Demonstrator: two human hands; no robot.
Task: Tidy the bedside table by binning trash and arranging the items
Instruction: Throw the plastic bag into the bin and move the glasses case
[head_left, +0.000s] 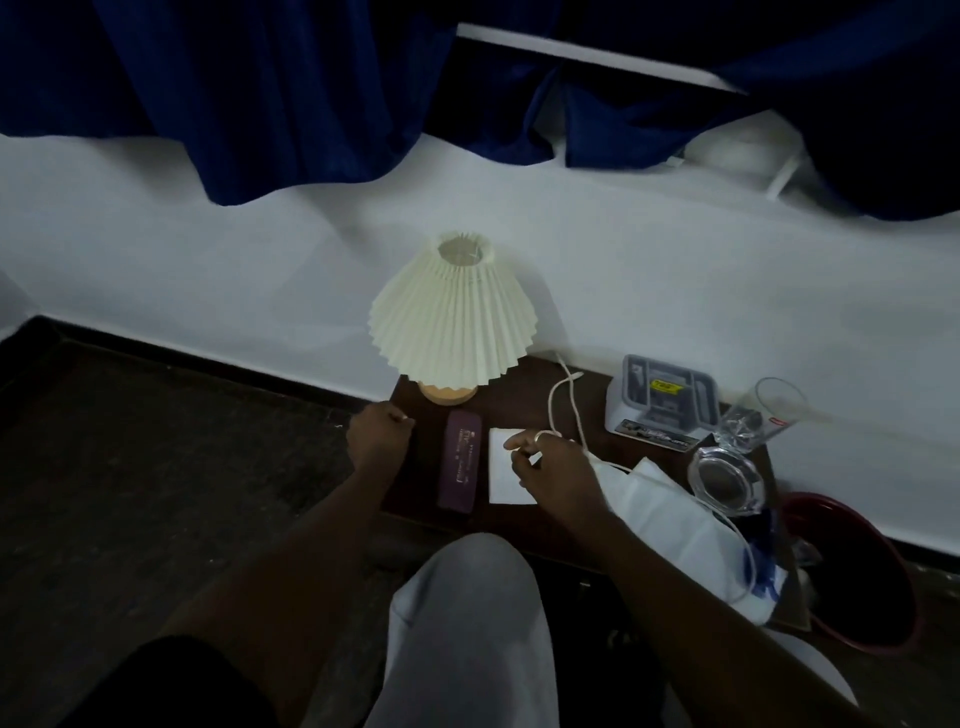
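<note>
Midway: your right hand (550, 475) pinches the white cord (563, 395), left hand (379, 434) clenched at the tabletop (519, 395) edge; bag (654, 514), glass (753, 421) unsorted.

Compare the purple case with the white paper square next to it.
The purple case is dark; the white paper square is pale. The case is long and narrow, the paper roughly square. The case carries print; the paper looks plain. The right hand, holding a cord, overlaps the paper, not the case. Both lie flat on the bedside table.

Dim rm: white wall (208, 249), navy curtains (260, 93) above, dark floor (130, 467).
</note>
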